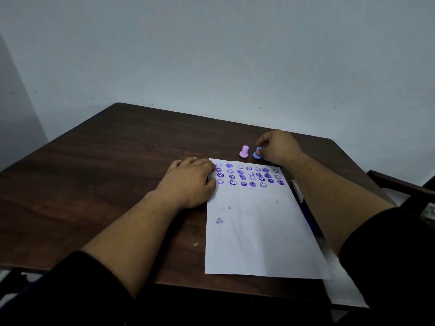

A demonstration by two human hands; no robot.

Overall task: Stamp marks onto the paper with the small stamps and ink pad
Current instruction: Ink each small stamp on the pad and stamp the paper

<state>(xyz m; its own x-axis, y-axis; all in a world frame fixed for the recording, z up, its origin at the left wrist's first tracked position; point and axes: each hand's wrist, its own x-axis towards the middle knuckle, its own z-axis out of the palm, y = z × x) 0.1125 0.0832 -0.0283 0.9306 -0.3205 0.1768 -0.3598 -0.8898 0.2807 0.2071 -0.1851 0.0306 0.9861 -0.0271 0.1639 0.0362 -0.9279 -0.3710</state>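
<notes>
Four rows of purple marks already fill the top strip of the paper (259, 231), which lies a little right of the middle of the frame on the dark worktop (106, 172). Most marks are smiling faces and flowers; some are only dark blots. Lower on the sheet I see a few faint smudges, and the rest is white, so I judge that much less than half of the page is done.

The left hand (188, 182) lies flat and spread on the upper left corner of the paper and holds nothing. The right hand (277, 147), just above the top edge of the sheet, has its fingertips closed around the top of a blue stamp (257, 154) that stands on the worktop. A pink stamp (244, 151) stands free just left of it. The ink pad I cannot find; maybe the right hand hides it. A blue pen (306, 208) lies along the right edge of the paper.

If the stamping goes on, this stamp probably needs ink first, then the fifth row.
</notes>
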